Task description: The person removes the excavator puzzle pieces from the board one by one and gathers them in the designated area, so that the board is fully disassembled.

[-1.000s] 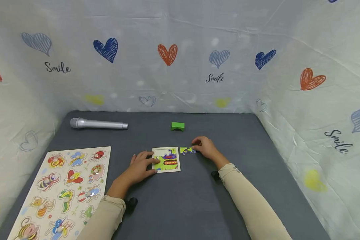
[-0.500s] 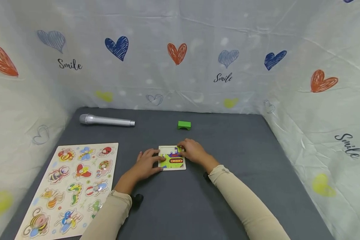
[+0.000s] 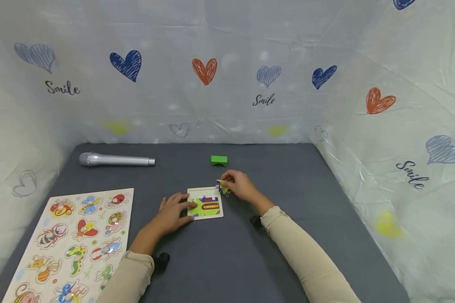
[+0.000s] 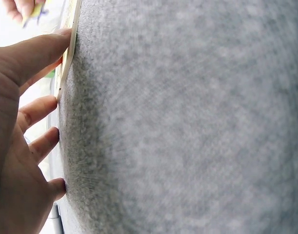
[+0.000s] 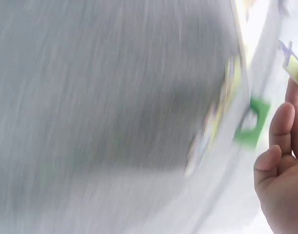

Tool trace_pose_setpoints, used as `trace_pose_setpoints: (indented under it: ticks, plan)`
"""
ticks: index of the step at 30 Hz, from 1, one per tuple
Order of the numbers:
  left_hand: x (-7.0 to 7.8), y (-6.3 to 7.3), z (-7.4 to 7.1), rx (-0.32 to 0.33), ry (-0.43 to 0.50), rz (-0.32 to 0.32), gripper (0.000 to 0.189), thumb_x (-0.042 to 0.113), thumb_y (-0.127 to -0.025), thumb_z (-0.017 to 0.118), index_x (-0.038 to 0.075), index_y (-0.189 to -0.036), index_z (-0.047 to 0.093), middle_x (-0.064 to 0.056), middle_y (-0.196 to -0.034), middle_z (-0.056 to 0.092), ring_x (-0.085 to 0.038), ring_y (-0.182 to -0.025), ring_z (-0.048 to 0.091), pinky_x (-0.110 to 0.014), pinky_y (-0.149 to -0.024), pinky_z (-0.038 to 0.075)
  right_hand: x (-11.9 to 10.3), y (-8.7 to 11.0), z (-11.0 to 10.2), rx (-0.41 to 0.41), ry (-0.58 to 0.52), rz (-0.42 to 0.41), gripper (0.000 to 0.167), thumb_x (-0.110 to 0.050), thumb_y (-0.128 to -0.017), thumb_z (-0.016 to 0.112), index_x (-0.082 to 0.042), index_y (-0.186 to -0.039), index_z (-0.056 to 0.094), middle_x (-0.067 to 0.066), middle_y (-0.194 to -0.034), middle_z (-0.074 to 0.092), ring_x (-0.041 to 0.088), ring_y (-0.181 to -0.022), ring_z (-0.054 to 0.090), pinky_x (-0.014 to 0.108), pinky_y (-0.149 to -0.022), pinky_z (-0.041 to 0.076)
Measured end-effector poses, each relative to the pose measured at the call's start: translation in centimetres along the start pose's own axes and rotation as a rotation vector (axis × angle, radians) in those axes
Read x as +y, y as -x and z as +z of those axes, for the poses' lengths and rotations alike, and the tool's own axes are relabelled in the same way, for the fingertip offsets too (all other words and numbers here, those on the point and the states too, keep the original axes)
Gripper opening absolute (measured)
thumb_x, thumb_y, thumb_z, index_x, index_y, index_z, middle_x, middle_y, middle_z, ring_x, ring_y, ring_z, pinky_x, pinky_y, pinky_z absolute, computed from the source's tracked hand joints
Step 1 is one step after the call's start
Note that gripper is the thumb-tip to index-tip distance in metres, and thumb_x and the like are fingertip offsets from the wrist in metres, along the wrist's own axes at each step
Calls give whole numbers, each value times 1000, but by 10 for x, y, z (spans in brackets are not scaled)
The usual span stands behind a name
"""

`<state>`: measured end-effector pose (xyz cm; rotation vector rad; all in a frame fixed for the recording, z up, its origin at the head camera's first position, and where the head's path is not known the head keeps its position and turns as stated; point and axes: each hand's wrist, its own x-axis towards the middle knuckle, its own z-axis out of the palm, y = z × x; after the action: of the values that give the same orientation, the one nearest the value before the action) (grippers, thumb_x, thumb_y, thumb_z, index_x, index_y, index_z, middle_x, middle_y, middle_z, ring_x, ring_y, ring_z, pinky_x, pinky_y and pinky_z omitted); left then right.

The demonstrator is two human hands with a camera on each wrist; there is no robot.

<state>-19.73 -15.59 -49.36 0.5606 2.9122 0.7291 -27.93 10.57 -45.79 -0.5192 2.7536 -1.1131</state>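
A small square jigsaw puzzle (image 3: 206, 207) in a pale frame lies mid-table, showing a colourful tracked vehicle on yellow-green, with a bare strip along its upper part. My left hand (image 3: 171, 213) rests at its left side, index finger on the picture and thumb at the lower left edge; the fingers are spread. My right hand (image 3: 240, 185) pinches a yellow and purple puzzle piece (image 3: 220, 184) at the frame's upper right corner. In the right wrist view, loose puzzle pieces (image 5: 207, 129) lie blurred beside the frame, below the raised piece.
A green arched block (image 3: 218, 160) stands behind the puzzle. Toward the back left lies a silver microphone (image 3: 117, 160). A large board of insect pictures (image 3: 66, 244) covers the left front. Heart-printed sheeting (image 3: 212, 113) rises around the dark table (image 3: 227, 261).
My right hand went from the loose pieces to the puzzle, then drew slightly back with a piece. The vehicle's upper part has left the frame. My left hand stays on the frame.
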Motion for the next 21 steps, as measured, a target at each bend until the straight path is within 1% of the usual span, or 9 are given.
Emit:
trace_pose_setpoints:
  ticks: [2,6,9,11,14,21]
  plan:
    - [-2,3,-2,4,-4,-3,42,30,-87,73,19,-127,66,-14,-148,43,-41,-141,27,-72,-109,12,11,1,-12,25,-32,21,17,-21,-95,64,-9,-106,67,5,-97,68,15,-82,62,29,-70,51]
    - [-3,3,-2,2,-11,3,42,30,-87,73,19,-127,66,-14,-148,43,-42,-141,27,-72,-108,12,44,9,-36,37,-32,73,18,-17,-95,63,-4,-106,68,10,-97,69,19,-86,63,33,-73,51]
    - [-3,1,-1,-1,-15,7,42,30,-87,73,20,-127,66,-14,-148,43,-42,-141,28,-72,-108,13,64,17,-47,27,-33,115,17,-14,-95,63,-2,-105,69,12,-97,69,20,-85,62,33,-73,49]
    - [-2,1,0,-1,-17,11,42,31,-87,73,20,-127,66,-15,-147,44,-43,-141,28,-73,-108,13,73,21,-51,19,-32,127,16,-12,-94,64,0,-104,69,12,-95,69,19,-83,62,32,-72,49]
    - [-2,2,-1,-2,-16,13,41,30,-87,73,19,-126,67,-15,-146,45,-43,-140,29,-73,-107,14,80,23,-53,13,-40,131,16,-10,-94,64,1,-103,70,13,-94,69,18,-81,61,30,-70,48]
    - [-2,2,0,7,-19,28,41,30,-86,74,20,-125,67,-15,-145,46,-44,-139,31,-74,-106,15,81,23,-51,5,-40,112,17,-10,-94,63,2,-104,70,14,-93,69,16,-76,59,27,-67,47]
